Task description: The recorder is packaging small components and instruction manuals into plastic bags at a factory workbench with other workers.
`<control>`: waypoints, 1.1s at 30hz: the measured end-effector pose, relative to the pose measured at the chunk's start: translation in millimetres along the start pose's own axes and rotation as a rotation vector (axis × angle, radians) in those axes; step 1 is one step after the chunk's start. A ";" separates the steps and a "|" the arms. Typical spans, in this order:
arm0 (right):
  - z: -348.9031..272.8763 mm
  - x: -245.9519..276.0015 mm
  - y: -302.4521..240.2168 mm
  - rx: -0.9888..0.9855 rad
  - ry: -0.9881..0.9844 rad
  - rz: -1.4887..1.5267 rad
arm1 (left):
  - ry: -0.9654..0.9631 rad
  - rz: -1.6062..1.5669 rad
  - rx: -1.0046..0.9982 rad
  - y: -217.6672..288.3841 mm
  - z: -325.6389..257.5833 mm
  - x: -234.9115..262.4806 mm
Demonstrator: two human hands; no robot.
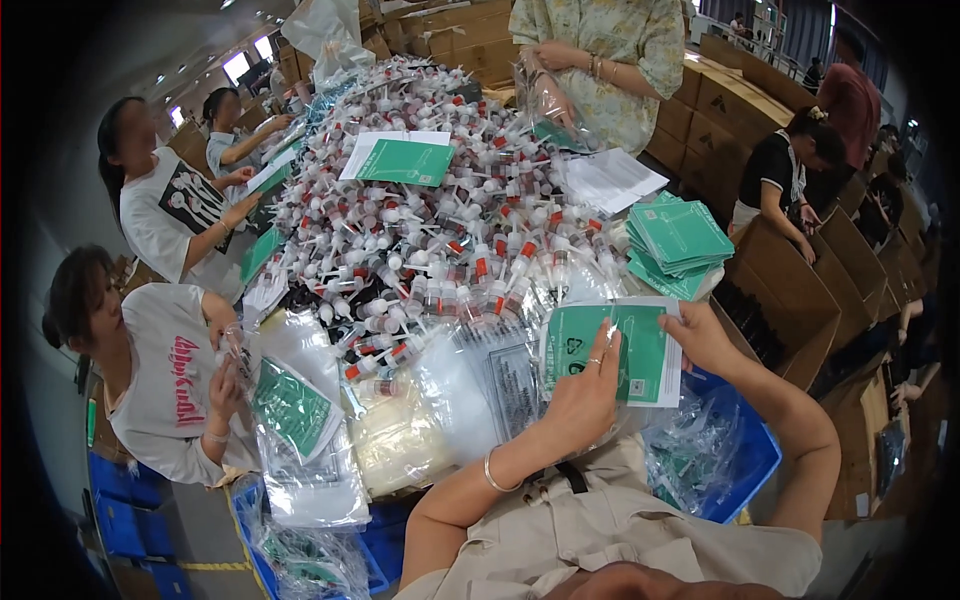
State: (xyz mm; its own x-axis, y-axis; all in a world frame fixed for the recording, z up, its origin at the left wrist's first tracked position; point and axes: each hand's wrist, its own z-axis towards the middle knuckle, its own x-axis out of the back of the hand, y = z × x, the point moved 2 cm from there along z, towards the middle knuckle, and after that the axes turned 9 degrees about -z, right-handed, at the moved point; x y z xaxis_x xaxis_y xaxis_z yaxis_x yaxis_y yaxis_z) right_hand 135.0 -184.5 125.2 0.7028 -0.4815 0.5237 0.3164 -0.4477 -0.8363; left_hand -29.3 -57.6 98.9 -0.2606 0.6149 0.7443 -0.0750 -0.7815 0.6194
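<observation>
A green booklet (640,345) with white sheets behind it is held up in front of my body. My left hand (585,400) lies over its cover, with two straight fingers pointing away from me; the other fingers are partly hidden. At the right edge, my right hand (708,338) pinches the booklet and the sheets. Flat clear plastic bags (450,395) lie just to the left, on the near side of a large heap of small clear bottles (440,230) with white and red parts. Beyond my right hand sits a stack of green booklets (680,235).
Blue bins (755,465) with crumpled plastic bags stand below the near edge. Another green booklet (405,160) rests on the heap, and white sheets (612,180) lie at its far right. Co-workers stand left and opposite; one holds a bagged green booklet (295,400). Cardboard boxes (780,290) line the right.
</observation>
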 end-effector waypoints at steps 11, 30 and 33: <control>7.8 -14.0 -8.5 -0.055 -0.258 -0.106 | 0.083 -0.116 -0.137 6.1 1.9 9.5; 0.4 -15.2 105.9 0.121 0.199 -0.014 | 0.287 -0.279 0.024 -100.2 -26.7 -27.4; -15.0 -52.1 147.0 -0.034 0.052 0.309 | 0.260 -0.330 -0.001 -98.5 -26.0 -22.5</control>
State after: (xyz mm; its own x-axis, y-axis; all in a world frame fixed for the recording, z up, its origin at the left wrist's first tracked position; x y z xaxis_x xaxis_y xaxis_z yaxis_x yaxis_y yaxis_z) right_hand 135.4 -236.5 -22.5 0.7287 -0.6362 0.2535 0.0705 -0.2985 -0.9518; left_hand -41.0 2.7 14.7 -0.4567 0.7852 0.4181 -0.1959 -0.5472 0.8137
